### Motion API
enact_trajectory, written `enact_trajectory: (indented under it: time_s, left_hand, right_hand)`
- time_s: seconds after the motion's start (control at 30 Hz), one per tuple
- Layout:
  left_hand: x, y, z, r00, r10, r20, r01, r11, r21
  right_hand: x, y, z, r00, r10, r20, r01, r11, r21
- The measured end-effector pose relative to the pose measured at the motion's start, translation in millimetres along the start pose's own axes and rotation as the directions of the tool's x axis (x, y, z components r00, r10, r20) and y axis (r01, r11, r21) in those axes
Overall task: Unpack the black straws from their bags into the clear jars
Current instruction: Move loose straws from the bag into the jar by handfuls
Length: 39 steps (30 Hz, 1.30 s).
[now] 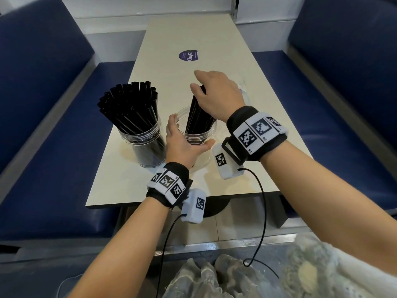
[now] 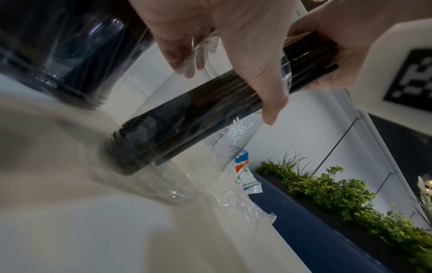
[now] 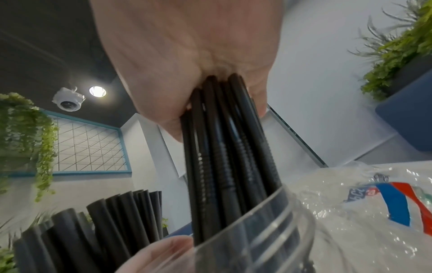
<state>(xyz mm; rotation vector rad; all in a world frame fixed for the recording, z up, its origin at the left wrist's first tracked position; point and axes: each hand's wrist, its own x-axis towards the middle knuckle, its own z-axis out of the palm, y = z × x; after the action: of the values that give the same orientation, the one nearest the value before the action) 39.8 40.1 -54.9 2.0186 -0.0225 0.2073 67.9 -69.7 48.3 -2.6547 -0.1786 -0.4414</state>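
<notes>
Overhead, the right hand [image 1: 217, 93] is clamping a bundle of black straws [image 1: 198, 117] near their tops and standing them in the near clear jar [image 1: 193, 136], which is sitting close to the near edge of the table [image 1: 268, 117]. The left hand [image 1: 182, 143] is curling round that jar's wall, steadying it. A second jar [image 1: 146, 145], just to the left of it, is already holding a full fan of straws. Judging from this, the bundle should be let down until its feet are touching the bottom before the fingers are loosened.

From the left wrist, the bundle [image 2: 187, 127] is leaning inside the jar [image 2: 233, 144], its lower end seeming to meet the base. The left thumb [image 2: 264, 79] is pressing the clear wall while the right hand [image 2: 346, 55] is gripping the upper ends. An empty bag [image 2: 240, 195] is lying crumpled beyond, towards the table's far side edge.

From the right wrist, the fingers [image 3: 163, 96] are closing tightly on the straws [image 3: 224, 147] above the jar rim [image 3: 268, 208]. Releasing gradually should be letting them fan out without tipping the jar.
</notes>
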Motion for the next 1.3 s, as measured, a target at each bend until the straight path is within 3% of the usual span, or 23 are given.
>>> enact_trajectory:
  time_s: [0.07,0.23,0.37,0.57,0.8,1.0,1.3]
  left_hand:
    - [1,0,0,1.000,0.000,-0.003,0.000,1.000,-0.001]
    - [1,-1,0,1.000,-0.007,0.006,0.007,1.000,0.002]
    - [1,-2,1,1.000,-0.004,-0.003,0.004,1.000,-0.002]
    - [-1,-3,3,1.000,-0.007,-0.015,0.007,1.000,-0.015]
    - [0,-3,2,1.000,-0.012,-0.008,0.013,1.000,0.014]
    - [-2,1,1,1.000,-0.030,0.000,0.030,0.999,0.041]
    - [-4,6,-7,0.998,-0.049,0.028,0.044,0.985,0.169]
  right_hand:
    - [-1,-4,0,0.997,-0.064,0.051,0.067,0.996,-0.065]
    - [7,-3,4,0.989,-0.032,0.146,0.051,0.990,-0.129]
    - [2,0,4,0.997,-0.048,0.056,0.051,0.997,-0.059]
    - [2,0,-5,0.986,-0.021,0.165,0.019,1.000,0.014]
    - [0,4,-6,0.973,-0.103,0.205,0.112,0.993,-0.036]
    - [7,4,-4,0.968,-0.032,0.251,0.028,0.999,0.020]
    - [-1,3,0,0.985,-0.072,0.154,0.066,0.997,0.042]
